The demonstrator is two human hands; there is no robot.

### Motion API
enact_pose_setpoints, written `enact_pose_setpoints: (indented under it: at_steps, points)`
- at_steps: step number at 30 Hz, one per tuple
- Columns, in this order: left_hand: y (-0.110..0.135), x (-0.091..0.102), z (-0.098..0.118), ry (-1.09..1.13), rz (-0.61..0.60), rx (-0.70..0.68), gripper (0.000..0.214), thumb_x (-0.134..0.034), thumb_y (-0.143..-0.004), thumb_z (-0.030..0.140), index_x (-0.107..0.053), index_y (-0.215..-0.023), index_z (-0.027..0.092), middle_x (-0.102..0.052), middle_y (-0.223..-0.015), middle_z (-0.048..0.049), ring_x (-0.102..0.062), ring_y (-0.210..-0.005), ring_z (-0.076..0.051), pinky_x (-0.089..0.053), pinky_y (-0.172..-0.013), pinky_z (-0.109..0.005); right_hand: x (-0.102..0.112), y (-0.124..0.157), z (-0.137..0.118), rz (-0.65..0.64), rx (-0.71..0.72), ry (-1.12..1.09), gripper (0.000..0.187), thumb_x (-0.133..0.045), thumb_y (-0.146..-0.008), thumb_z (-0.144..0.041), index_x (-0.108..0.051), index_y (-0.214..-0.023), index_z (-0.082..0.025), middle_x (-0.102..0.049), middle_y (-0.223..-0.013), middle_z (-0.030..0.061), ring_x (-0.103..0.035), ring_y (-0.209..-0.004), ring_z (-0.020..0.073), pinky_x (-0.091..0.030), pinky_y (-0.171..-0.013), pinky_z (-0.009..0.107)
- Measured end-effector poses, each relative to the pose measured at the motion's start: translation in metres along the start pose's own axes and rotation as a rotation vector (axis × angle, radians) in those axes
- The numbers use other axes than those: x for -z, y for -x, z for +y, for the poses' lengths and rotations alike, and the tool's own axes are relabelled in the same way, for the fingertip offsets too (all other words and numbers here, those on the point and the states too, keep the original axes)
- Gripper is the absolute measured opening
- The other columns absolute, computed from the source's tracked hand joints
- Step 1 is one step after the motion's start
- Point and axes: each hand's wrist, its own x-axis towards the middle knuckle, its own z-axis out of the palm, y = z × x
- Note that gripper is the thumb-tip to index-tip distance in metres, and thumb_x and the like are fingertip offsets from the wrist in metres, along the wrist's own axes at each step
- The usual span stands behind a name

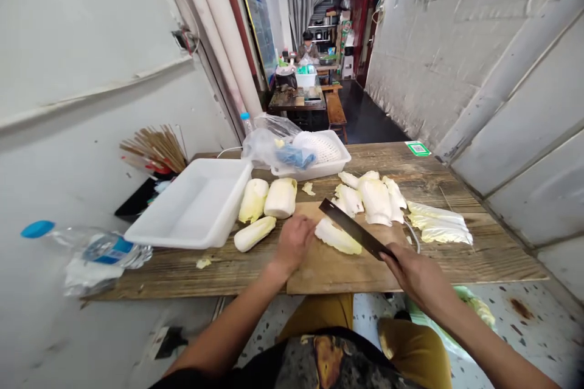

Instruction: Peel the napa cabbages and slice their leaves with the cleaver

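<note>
My right hand [413,272] is closed round the handle of a dark cleaver [351,228]. Its blade slants up and left over a pale cabbage piece [336,237] on the wooden cutting board [335,267]. At the board's left end my left hand [294,241] lies palm down, fingers curled, next to that piece; whether it grips anything is hidden. Cut cabbage leaves [374,197] are heaped behind the blade. Three cabbage chunks [267,200] lie left of the board.
An empty white tray [194,206] stands at the left, a white basket with plastic bags [319,155] behind. Loose leaves [438,222] lie at the right. A water bottle [91,246] lies at the table's left end, chopsticks [155,149] beyond. A person sits far down the corridor.
</note>
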Motion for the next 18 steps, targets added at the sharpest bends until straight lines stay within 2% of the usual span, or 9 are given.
enact_pose_setpoints:
  at_steps: [2,4,8,13,18]
  points:
    - [0.013,-0.006,-0.007,0.027,-0.11,-0.186,0.038,-0.039,-0.1,0.032,-0.066,-0.118,0.013,-0.065,-0.121,-0.0156,-0.056,-0.119,-0.026,-0.04,-0.107,-0.044,0.0,-0.006,-0.006,-0.039,0.001,0.074,0.036,-0.03,-0.101,-0.042,-0.057,-0.086,-0.023,-0.069,-0.069,0.0037,-0.067,-0.061,0.0213,-0.04,-0.052,0.029]
    - [0.02,-0.017,-0.012,0.012,-0.144,-0.253,0.037,-0.038,-0.101,0.029,-0.065,-0.122,0.016,-0.065,-0.123,-0.0137,-0.055,-0.121,-0.026,-0.04,-0.108,-0.045,0.0,-0.014,-0.011,-0.11,-0.008,0.144,0.033,-0.033,-0.1,-0.04,-0.057,-0.087,-0.022,-0.071,-0.071,0.0041,-0.069,-0.064,0.022,-0.04,-0.054,0.029]
    - [0.017,-0.036,-0.016,-0.105,-0.024,-0.337,0.033,-0.039,-0.101,0.024,-0.068,-0.116,0.016,-0.066,-0.12,-0.013,-0.055,-0.119,-0.026,-0.045,-0.102,-0.047,0.0,-0.027,-0.018,-0.293,-0.034,0.195,0.028,-0.037,-0.101,-0.039,-0.058,-0.095,-0.021,-0.074,-0.079,0.0046,-0.071,-0.072,0.0228,-0.04,-0.057,0.029]
    - [0.006,-0.045,-0.023,-0.191,0.166,-0.526,0.026,-0.045,-0.098,0.02,-0.07,-0.103,0.013,-0.07,-0.106,-0.0111,-0.06,-0.103,-0.024,-0.056,-0.085,-0.041,0.0,-0.032,-0.02,-0.367,-0.054,0.176,0.03,-0.033,-0.103,-0.034,-0.058,-0.097,-0.019,-0.074,-0.082,0.0076,-0.072,-0.076,0.0239,-0.04,-0.059,0.03]
    - [0.006,-0.045,-0.023,-0.183,0.154,-0.527,0.027,-0.043,-0.099,0.019,-0.07,-0.101,0.013,-0.07,-0.104,-0.0103,-0.061,-0.102,-0.022,-0.057,-0.086,-0.038,-0.001,-0.033,-0.021,-0.429,-0.078,0.147,0.03,-0.033,-0.103,-0.033,-0.058,-0.097,-0.018,-0.074,-0.083,0.0095,-0.072,-0.079,0.025,-0.039,-0.061,0.03]
